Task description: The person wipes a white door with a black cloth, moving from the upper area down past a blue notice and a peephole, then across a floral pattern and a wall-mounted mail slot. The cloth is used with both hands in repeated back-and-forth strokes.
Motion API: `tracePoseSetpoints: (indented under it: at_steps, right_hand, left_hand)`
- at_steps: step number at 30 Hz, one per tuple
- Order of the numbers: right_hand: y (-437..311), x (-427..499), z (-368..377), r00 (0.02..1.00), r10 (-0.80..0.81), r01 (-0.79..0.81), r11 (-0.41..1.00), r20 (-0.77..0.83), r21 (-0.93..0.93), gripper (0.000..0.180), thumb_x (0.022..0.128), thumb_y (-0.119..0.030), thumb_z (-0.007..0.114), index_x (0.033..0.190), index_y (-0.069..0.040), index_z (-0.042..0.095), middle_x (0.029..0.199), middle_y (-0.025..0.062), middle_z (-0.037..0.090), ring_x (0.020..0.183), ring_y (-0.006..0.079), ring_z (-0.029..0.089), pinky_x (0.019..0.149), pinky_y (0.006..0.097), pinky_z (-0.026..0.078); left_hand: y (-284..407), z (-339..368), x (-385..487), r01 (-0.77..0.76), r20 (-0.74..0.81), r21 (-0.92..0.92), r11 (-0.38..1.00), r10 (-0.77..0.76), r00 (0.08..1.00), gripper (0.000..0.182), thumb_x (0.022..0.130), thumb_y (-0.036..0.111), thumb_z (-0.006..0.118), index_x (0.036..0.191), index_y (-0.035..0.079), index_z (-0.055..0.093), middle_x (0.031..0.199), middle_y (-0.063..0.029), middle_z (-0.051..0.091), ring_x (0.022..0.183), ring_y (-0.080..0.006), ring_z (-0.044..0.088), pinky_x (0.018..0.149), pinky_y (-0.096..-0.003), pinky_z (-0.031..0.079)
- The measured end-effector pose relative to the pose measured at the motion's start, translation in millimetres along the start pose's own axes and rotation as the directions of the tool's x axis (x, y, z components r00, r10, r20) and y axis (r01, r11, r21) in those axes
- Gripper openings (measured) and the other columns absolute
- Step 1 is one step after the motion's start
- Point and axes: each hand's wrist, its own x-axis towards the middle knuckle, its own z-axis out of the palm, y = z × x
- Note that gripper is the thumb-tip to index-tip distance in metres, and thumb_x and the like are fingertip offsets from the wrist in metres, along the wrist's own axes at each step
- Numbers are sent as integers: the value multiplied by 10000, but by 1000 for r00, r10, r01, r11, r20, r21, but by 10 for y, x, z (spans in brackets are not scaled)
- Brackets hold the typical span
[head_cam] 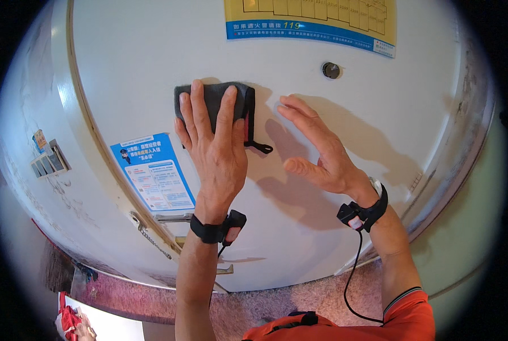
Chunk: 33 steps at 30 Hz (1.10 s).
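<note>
A folded grey cloth [215, 94] with black edging lies flat against a white door [296, 251]. A strip of pink shows at its right side, and a black hanging loop sticks out at its lower right corner. My left hand [215, 149] presses the cloth to the door, palm down with fingers spread across it. To the right, my right hand [322, 153] holds nothing. Its thumb and fingers are apart, and its shadow falls on the door. Each wrist wears a black strap with a small cabled device.
A door viewer [330, 70] sits below a yellow and blue notice [309, 32]. A blue poster [154, 172] is left of my left hand. Lower down are a door handle [175, 218] and a security chain [151, 238]. Wall switches [49, 164] are at the left. Carpet [254, 304] lies below.
</note>
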Motion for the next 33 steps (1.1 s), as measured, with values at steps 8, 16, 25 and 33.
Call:
tracePoseSetpoints:
  at_steps: [8,16,25,33]
  right_hand:
    - [82,-19,35,1000,-27,26,993,2,114,864,939,-456,825,1603,-30,473,1657,203,452,1578,388,375,1266,490,351]
    - [172,9,19,994,-110,105,981,19,165,857,937,-463,826,1575,0,487,1621,217,485,1552,410,406,1251,493,370]
    - [144,-1,-56,992,-122,115,981,36,159,927,937,-475,826,1612,14,420,1672,251,394,1557,425,391,1257,483,358]
    - [100,23,-25,994,-89,81,990,70,111,927,956,-474,804,1632,13,399,1690,247,382,1582,416,356,1278,481,326]
  left_hand:
    - [-32,-28,-542,49,56,2,999,-49,997,596,990,54,656,1571,167,587,1751,-281,258,1623,-529,175,1275,-677,69]
    - [-61,-1,-524,26,13,69,997,-27,1000,498,1056,153,592,1554,129,599,1738,-291,278,1608,-531,211,1279,-650,87]
    - [-34,29,-156,-2,-6,41,999,2,1000,515,1038,114,625,1549,177,612,1749,-246,282,1620,-503,206,1275,-651,115]
    - [76,63,-1180,154,136,-13,988,-151,979,555,989,97,685,1536,167,622,1738,-311,255,1598,-553,209,1267,-672,74]
